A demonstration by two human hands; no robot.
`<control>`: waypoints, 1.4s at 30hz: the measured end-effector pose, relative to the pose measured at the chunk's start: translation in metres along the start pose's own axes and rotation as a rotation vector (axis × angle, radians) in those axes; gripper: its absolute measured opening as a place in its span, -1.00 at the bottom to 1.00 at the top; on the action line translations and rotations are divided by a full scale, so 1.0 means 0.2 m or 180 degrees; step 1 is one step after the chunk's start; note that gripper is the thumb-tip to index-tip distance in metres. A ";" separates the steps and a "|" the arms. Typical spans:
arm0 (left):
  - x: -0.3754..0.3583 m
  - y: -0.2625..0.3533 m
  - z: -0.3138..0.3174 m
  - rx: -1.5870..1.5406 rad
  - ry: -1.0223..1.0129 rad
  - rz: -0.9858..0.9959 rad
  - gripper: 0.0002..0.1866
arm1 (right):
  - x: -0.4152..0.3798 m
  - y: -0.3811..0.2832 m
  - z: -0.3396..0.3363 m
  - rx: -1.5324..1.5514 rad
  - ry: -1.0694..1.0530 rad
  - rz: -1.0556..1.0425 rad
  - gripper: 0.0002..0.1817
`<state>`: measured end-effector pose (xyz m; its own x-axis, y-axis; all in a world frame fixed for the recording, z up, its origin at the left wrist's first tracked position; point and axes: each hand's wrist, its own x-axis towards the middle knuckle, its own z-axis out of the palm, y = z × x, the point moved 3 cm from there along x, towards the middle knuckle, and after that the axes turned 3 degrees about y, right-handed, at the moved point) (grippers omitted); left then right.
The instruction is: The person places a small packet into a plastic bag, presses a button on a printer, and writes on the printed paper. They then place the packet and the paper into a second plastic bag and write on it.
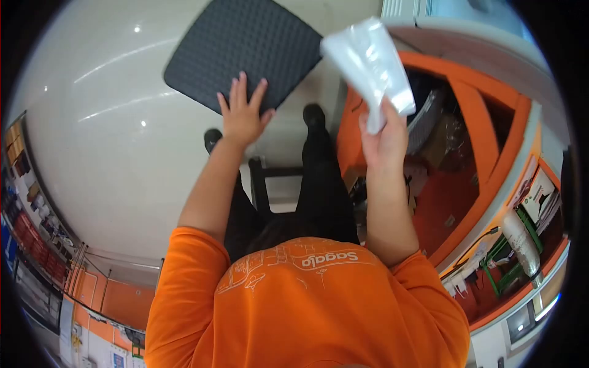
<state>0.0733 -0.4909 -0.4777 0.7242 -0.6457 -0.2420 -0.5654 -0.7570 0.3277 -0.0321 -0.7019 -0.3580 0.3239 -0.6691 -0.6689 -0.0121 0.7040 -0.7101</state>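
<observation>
My left hand (pixel 243 116) lies with fingers spread on the near edge of a black quilted square seat cushion (pixel 245 46), palm down and holding nothing. Up at the right, my right hand (pixel 385 138) grips the lower end of a plastic bag (pixel 371 58). The bag is white and shiny, partly see-through, and hangs out above my fingers, slightly smeared. It overlaps the front of an orange cabinet in this view.
On my right stands an orange cabinet (pixel 423 61) with wrapped items inside. Behind it, shelving holds a green rack (pixel 497 282) and a clear roll (pixel 521 245). Pale shiny floor (pixel 123 122) spreads to the left, with stocked shelves (pixel 37 227) beyond.
</observation>
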 end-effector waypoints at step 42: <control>-0.87 -0.71 1.95 -0.1734 -0.1849 -0.4807 -0.30 | 0.65 0.64 0.52 -0.3576 -0.1251 -0.4276 -0.68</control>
<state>-0.1275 -0.3103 -0.8378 0.1514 0.5170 -0.8425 0.7164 -0.6446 -0.2668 0.1066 -0.6739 -0.5140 0.8335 -0.3806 0.4004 -0.0953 -0.8130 -0.5743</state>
